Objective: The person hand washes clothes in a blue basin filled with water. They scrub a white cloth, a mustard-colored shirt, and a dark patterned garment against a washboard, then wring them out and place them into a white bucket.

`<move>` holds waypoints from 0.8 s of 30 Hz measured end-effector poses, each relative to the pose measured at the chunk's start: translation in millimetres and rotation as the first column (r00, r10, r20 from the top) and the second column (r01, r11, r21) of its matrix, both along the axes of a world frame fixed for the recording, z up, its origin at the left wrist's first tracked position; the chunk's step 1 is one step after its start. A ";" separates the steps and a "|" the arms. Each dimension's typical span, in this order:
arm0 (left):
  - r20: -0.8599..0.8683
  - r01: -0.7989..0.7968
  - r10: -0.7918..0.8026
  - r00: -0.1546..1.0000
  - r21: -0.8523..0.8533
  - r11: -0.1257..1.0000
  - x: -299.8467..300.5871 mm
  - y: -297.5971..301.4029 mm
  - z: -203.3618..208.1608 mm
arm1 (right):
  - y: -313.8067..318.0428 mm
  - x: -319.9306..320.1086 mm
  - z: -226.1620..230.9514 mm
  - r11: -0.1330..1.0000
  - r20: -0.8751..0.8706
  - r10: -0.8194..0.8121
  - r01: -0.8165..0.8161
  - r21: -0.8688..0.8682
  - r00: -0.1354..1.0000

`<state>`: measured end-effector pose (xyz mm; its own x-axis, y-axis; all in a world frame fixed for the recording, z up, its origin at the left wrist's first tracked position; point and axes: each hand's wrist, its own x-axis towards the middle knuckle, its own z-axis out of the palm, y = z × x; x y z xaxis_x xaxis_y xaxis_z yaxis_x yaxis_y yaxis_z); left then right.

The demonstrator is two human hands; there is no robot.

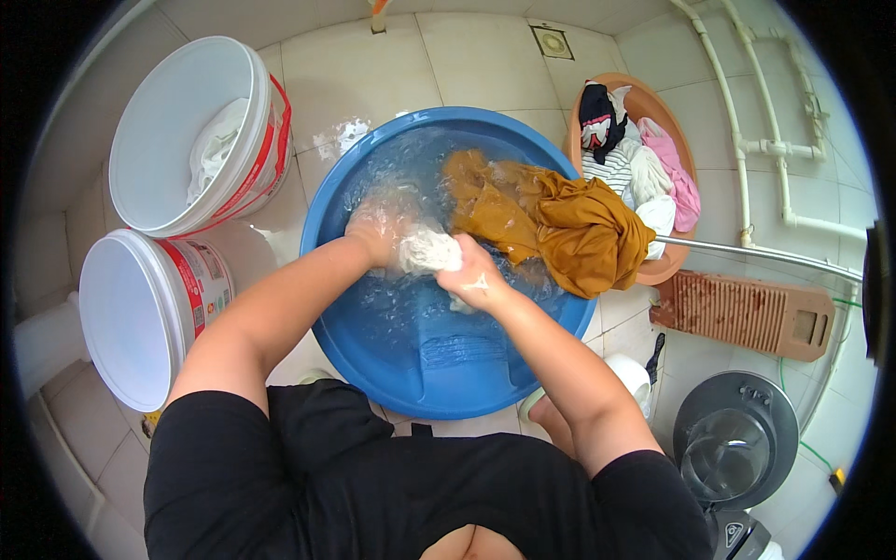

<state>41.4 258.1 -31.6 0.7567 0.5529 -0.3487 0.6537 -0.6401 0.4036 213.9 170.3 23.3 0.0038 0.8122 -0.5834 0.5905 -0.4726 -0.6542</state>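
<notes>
A big blue plastic tub (434, 397) of splashing water stands in front of me. A wet, bunched white cloth (429, 252) is between my two hands, over the middle of the tub. My right hand (474, 273) has its fingers closed round the cloth's right end. At its other side, my left hand (378, 231) grips the cloth low in the water, its fingers partly hidden by splashes. Just right of my hands, a mustard-brown garment (583, 229) lies partly in the water and is heaped over the tub's right rim.
An orange basin (667, 266) of mixed clothes stands at the far right, near a brown washboard (747, 313) and white wall pipes (775, 147). A metal pole (761, 250) reaches toward the brown garment. Two white buckets (177, 219) (131, 322) lie tipped at the left. A dark round appliance (779, 420) stands lower right.
</notes>
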 end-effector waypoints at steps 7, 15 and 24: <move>-0.082 0.042 -0.069 0.994 -0.302 0.952 -3.4 24.3 37.3 | -33.5 56.7 13.7 0.809 0.058 -0.109 0.055 0.586 0.992; -0.369 0.278 -0.149 0.918 0.328 0.903 23.2 -40.4 42.3 | -78.8 61.9 -3.5 0.833 0.616 0.316 -0.522 0.184 0.721; -0.417 -0.135 -0.040 0.908 -0.381 0.915 25.4 2.4 17.0 | -57.1 94.5 -53.6 0.974 0.291 0.227 -0.220 -0.057 0.929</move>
<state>66.8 260.5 -14.7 0.4744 0.3353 -0.8139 0.8400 -0.4489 0.3047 308.5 113.2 -30.3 -0.0022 0.7980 -0.6026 0.8470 -0.3189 -0.4254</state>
